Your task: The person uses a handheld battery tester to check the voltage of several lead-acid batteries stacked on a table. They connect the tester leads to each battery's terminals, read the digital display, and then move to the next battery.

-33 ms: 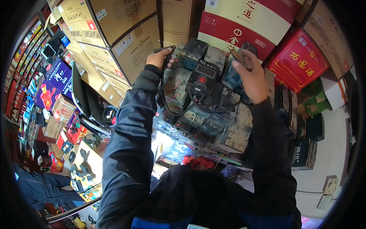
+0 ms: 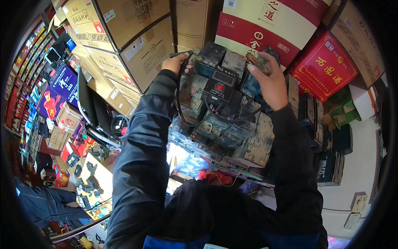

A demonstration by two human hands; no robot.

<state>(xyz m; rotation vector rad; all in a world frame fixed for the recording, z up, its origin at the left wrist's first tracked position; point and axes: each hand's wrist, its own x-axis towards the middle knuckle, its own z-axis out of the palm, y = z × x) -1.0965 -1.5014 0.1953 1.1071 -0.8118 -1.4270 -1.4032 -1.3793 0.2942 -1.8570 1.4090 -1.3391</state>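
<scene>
A black battery tester (image 2: 218,89) with a small display and a red switch lies on a block of dusty lead-acid batteries (image 2: 258,141). Black cables (image 2: 179,101) loop from it to both sides. My left hand (image 2: 172,64) is closed around a black-handled clamp (image 2: 180,54) at the far left of the batteries; its jaws are hidden. At the far right, my right hand (image 2: 274,85) pinches a copper-coloured clamp (image 2: 253,61) between thumb and fingers, over the battery tops. Whether either clamp touches a terminal, I cannot tell.
Brown cartons (image 2: 147,50) rise at the far left, and red-and-cream boxes (image 2: 257,35) stand behind the batteries. More batteries (image 2: 311,120) sit to the right. A steering wheel (image 2: 119,125) is left of my arm. A person's legs (image 2: 49,203) show at lower left.
Both hands have shifted very slightly, the right one a little to the left with its clamp. The tester and batteries lie as before.
</scene>
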